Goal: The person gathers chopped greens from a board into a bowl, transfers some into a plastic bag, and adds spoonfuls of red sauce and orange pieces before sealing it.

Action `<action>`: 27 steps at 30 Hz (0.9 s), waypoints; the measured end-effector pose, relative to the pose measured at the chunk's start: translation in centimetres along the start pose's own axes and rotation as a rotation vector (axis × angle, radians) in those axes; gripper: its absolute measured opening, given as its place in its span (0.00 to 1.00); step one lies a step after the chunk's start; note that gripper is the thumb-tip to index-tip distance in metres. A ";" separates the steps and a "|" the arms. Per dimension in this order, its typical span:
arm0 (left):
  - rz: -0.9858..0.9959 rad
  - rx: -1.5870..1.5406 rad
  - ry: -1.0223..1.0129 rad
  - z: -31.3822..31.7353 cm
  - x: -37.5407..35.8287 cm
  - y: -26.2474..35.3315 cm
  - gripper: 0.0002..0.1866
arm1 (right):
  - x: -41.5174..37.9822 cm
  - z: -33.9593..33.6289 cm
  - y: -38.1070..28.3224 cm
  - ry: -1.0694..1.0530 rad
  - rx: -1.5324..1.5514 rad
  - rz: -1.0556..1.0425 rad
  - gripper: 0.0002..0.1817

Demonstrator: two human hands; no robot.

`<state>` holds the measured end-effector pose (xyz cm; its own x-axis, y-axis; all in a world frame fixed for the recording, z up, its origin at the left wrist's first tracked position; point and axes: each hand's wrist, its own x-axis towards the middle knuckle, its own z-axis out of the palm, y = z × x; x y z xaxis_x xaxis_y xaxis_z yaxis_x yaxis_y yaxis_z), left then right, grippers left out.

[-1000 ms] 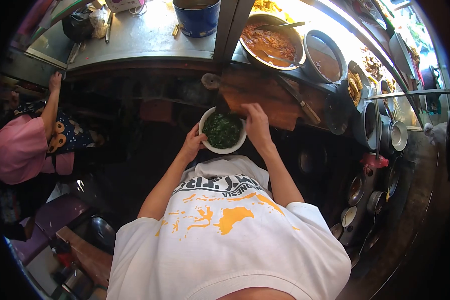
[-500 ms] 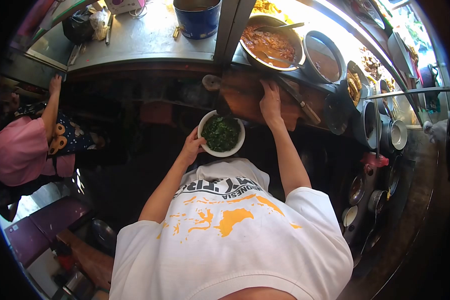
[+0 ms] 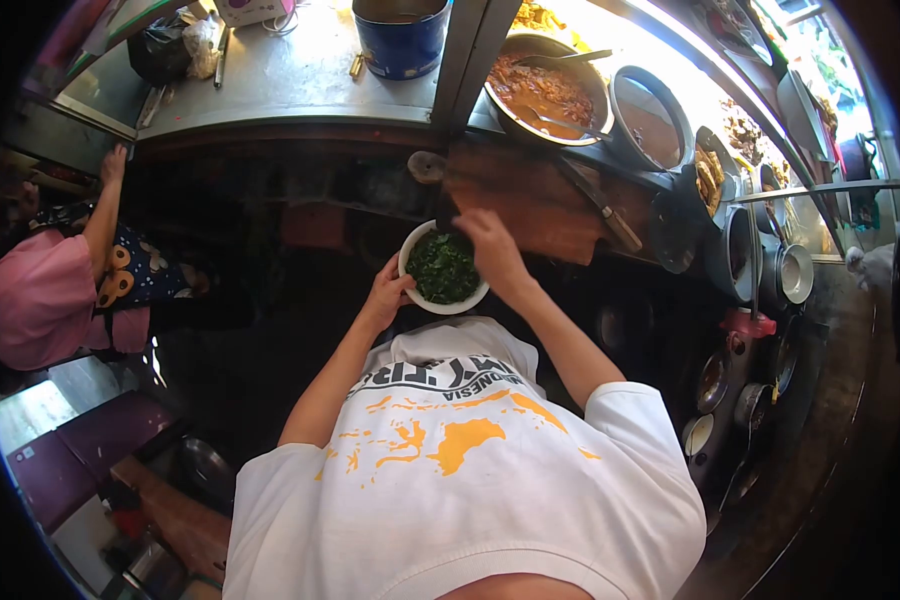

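Observation:
My left hand (image 3: 386, 296) grips a white bowl (image 3: 462, 308) by its left side, thumb over the rim. Chopped dark green leaves (image 3: 444, 266) fill the bowl. My right hand (image 3: 492, 250) hovers at the bowl's right rim and covers part of it, its fingers loosely apart and a little blurred, with nothing visible in them. Just beyond lies a wooden cutting board (image 3: 520, 205), and a knife (image 3: 598, 203) with a wooden handle rests across its right part.
Behind the board stand a pot of red stew (image 3: 545, 95) with spoons and a grey pot (image 3: 650, 120). A blue pot (image 3: 402, 42) sits on the metal counter (image 3: 290, 85). Another person (image 3: 50, 295) in pink is at the left. Hanging pans (image 3: 715, 385) line the right side.
My right hand has left the cutting board and moved left and toward me, over the bowl's right rim. My left hand and the bowl have stayed nearly in place.

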<state>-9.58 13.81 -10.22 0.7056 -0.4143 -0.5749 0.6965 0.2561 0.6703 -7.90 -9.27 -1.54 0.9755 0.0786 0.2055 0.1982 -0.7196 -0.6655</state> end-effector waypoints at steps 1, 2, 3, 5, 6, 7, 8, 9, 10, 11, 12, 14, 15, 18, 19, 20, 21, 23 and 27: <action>-0.008 -0.001 -0.002 0.0 0.0 0.1 0.36 | -0.3 -0.7 -1.0 -0.025 0.099 0.013 0.22; -0.007 0.000 0.000 -0.1 0.0 0.1 0.36 | -0.6 -1.1 -1.4 -0.050 0.200 0.028 0.19; -0.006 0.002 0.001 -0.1 0.0 0.1 0.36 | 0.2 -2.1 -0.1 0.100 0.074 -0.024 0.16; -0.007 0.008 -0.004 -0.1 0.0 0.0 0.36 | 1.3 -4.7 4.5 0.262 -0.162 0.019 0.19; -0.005 0.011 -0.009 -0.1 -0.1 0.0 0.36 | 1.6 -5.9 7.0 0.324 -0.252 0.098 0.20; -0.002 0.015 -0.014 -0.1 -0.1 0.0 0.36 | 1.6 -6.6 8.8 0.385 -0.341 0.177 0.21; 0.000 0.015 -0.014 -0.1 -0.1 0.0 0.36 | 1.3 -6.6 9.8 0.369 -0.346 0.182 0.22; 0.002 0.013 -0.013 0.0 -0.2 -0.1 0.36 | 1.1 -6.6 9.9 0.352 -0.352 0.187 0.24; 0.006 0.012 -0.012 0.0 -0.2 -0.1 0.36 | 1.1 -6.6 10.1 0.335 -0.358 0.190 0.25; 0.006 0.007 -0.015 0.0 -0.1 -0.1 0.36 | 0.5 -5.5 9.8 0.296 -0.399 0.147 0.25; 0.004 0.000 -0.015 0.0 -0.2 -0.1 0.36 | 0.0 -4.3 8.6 0.251 -0.385 0.145 0.26; -0.003 -0.001 -0.002 -0.3 -0.4 -0.2 0.36 | -1.0 -2.1 5.4 0.177 -0.292 0.120 0.25; -0.009 0.004 0.009 -0.4 -0.5 -0.1 0.36 | -1.4 -1.5 3.6 0.148 -0.216 0.097 0.24; -0.032 0.032 0.035 -0.8 -1.4 0.2 0.35 | -2.0 -0.8 -1.5 -0.064 0.178 0.093 0.17; -0.039 0.045 0.041 -1.1 -1.6 0.3 0.35 | -1.9 -1.0 -3.1 -0.120 0.283 0.153 0.15; -0.028 0.030 0.050 -1.5 -1.9 0.3 0.35 | -1.9 -0.9 -4.1 -0.175 0.386 0.211 0.13; -0.016 0.014 0.059 -1.9 -2.3 0.1 0.35 | -1.9 -0.5 -4.4 -0.190 0.372 0.191 0.12; -0.002 0.003 0.081 -3.1 -3.3 -0.2 0.35 | -2.2 0.0 -4.7 -0.220 0.348 0.156 0.11; 0.053 -0.020 0.123 -4.2 -6.1 1.2 0.35 | -1.2 -1.8 -6.5 -0.225 0.221 0.057 0.11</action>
<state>-12.44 20.35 -7.89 0.7515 -0.2894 -0.5928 0.6591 0.2929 0.6926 -10.49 -5.92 3.84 0.9774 0.2109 0.0160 0.1346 -0.5622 -0.8160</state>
